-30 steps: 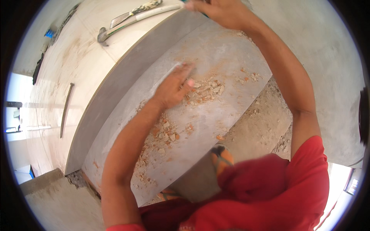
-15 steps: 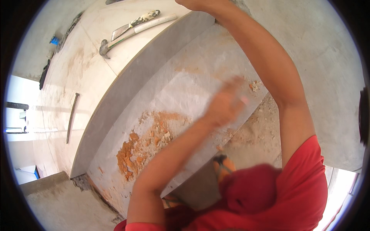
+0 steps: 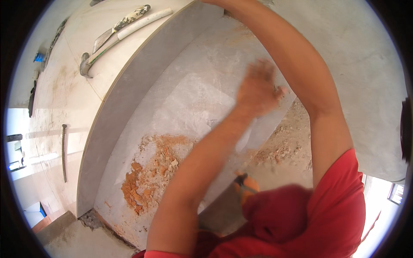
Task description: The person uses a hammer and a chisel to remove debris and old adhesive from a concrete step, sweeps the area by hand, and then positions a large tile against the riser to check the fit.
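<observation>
My left hand (image 3: 258,88) is over the far right part of a grey tile step (image 3: 189,96), blurred by motion. Its fingers look stretched out with the thumb apart, and nothing shows in it. Whether the palm touches the tile I cannot tell. My right forearm (image 3: 279,38) reaches up to the top edge by the step's far end; the hand there is cut off, its fingers hidden. Orange and pale crumbled rubble (image 3: 148,172) lies on the tile's near left part, beside my left forearm.
A raised grey tile edge (image 3: 118,103) borders the step. On the pale surface beyond lie a hammer (image 3: 124,34), a scraper (image 3: 122,23) and a ribbed metal rod (image 3: 64,152). Loose grit (image 3: 284,142) covers the floor at right, next to a plastered wall (image 3: 365,86).
My left hand has swept farther away across the tile, toward the right forearm. My right hand has slipped mostly past the top edge. The view has shifted slightly.
</observation>
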The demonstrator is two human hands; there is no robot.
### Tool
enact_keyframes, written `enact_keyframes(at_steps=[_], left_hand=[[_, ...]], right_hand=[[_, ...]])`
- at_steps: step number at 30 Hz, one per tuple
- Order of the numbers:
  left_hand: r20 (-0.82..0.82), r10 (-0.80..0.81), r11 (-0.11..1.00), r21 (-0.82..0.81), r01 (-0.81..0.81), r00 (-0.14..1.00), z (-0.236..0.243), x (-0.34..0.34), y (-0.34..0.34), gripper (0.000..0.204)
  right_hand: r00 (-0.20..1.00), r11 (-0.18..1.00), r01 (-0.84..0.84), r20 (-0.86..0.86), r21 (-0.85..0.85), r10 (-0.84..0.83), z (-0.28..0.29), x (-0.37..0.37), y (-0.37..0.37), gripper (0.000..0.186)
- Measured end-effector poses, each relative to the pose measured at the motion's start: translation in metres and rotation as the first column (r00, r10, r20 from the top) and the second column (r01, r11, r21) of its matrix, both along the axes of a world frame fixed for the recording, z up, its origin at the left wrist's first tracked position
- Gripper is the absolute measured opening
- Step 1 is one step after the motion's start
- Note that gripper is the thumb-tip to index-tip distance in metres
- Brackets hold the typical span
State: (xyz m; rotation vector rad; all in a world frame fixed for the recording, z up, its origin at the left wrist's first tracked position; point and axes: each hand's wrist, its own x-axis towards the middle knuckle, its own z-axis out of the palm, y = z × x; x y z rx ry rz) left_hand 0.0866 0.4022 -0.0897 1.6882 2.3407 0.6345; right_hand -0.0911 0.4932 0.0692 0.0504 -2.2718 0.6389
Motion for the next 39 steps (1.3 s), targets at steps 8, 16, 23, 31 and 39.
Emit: enact_keyframes(at_steps=[8, 16, 23, 31, 39], left_hand=[[0.267, -0.613, 0.754, 0.478, 0.451, 0.743, 0.020, 0.108, -0.082, 0.051], [-0.117, -0.194, 0.977, 0.063, 0.202, 0.974, 0.066, -0.017, -0.337, 0.033], [-0.267, 0.130, 0.991, 0.058, -0.119, 0.955, 0.071, -0.018, -0.441, 0.031], [-0.540, 0.355, 0.934, 0.180, -0.308, 0.763, 0.069, -0.056, -0.464, 0.039], [-0.686, 0.614, 0.751, 0.357, -0.555, 0.390, 0.101, -0.099, -0.472, 0.059]], right_hand=[[0.930, 0.979, 0.181, 0.309, 0.093, -0.201, -0.156, 0.126, -0.001, 0.039], [0.785, 0.891, 0.172, 0.488, 0.421, -0.382, -0.156, 0.074, 0.027, 0.056], [0.700, 0.907, -0.036, 0.659, 0.419, -0.276, -0.154, 0.088, 0.085, 0.046], [0.421, 0.752, 0.013, 0.678, 0.659, -0.602, -0.081, 0.249, 0.058, 0.016], [0.700, 0.944, -0.328, 0.659, -0.046, 0.275, -0.127, 0.166, -0.151, 0.058]])
